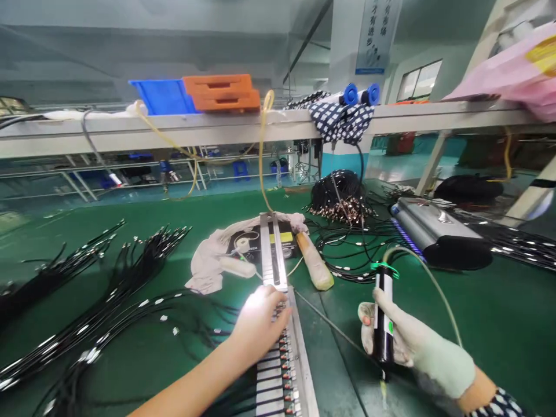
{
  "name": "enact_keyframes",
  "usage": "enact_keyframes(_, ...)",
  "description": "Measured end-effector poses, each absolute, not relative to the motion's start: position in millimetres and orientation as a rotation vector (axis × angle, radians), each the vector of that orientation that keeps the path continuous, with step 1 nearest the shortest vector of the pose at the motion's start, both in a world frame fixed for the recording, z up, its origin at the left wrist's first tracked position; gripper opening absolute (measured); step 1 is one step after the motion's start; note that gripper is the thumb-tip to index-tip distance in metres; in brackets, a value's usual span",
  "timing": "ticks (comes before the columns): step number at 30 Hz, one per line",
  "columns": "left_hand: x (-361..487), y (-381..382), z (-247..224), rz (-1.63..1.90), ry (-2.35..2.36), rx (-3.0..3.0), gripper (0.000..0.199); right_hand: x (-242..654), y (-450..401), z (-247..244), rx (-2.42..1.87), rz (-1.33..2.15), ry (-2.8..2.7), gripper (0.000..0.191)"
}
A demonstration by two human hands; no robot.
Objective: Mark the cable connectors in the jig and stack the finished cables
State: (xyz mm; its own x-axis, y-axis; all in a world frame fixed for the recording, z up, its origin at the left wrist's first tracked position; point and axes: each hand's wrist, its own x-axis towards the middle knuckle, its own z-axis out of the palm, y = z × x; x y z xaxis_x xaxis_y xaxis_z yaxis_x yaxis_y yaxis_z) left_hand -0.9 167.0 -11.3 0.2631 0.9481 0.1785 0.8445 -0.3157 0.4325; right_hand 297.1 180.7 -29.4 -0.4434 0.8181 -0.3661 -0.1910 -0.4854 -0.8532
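Note:
My bare left hand [260, 317] reaches over a long metal rail fixture [299, 353], its fingers curled down onto the row. What lies under the fingertips is hidden. Along the fixture, black cables lie side by side with small metal connector ends [287, 366] at the right edge. My gloved right hand [417, 341] is wrapped around a black dispensing syringe [383, 313] with a green cap. Its yellowish needle tip [384, 389] points down, right of the fixture and apart from it. A pale air hose [438, 284] runs from the cap.
Bundles of black cables [117, 284] lie on the green table at left. A cloth [206, 263], a black controller box [247, 243] and a wrapped handle [315, 263] sit beyond the fixture. At right is a grey lamp unit [438, 231]; a shelf [208, 128] crosses behind.

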Motion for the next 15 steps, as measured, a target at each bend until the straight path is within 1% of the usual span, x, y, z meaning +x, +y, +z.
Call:
enact_keyframes(1,-17,159,-12,0.589,1.701,2.27,0.023,297,186,-19,-1.22,1.943,-1.133,0.06)
enact_keyframes(3,-42,153,-18,0.575,1.779,2.232,0.021,295,204,7,-1.312,1.797,-1.205,0.043)
enact_keyframes(5,-55,158,-28,0.572,1.842,2.182,0.023,289,223,29,-1.285,1.591,-1.195,0.039)
enact_keyframes(7,-58,170,-40,0.572,1.877,2.123,0.026,273,235,39,-1.176,1.443,-1.157,0.038)
enact_keyframes(9,-56,185,-50,0.578,1.89,2.069,0.025,249,236,30,-0.994,1.378,-1.115,0.043)
enact_keyframes(11,-53,195,-57,0.587,1.885,2.04,0.02,223,229,7,-0.933,1.435,-1.123,0.054)
enact_keyframes(12,-52,198,-58,0.591,1.877,2.039,0.019,211,224,-7,-0.934,1.475,-1.133,0.056)
enact_keyframes(15,-51,196,-58,0.591,1.855,2.047,0.017,188,211,-43,-0.959,1.509,-1.162,0.051)
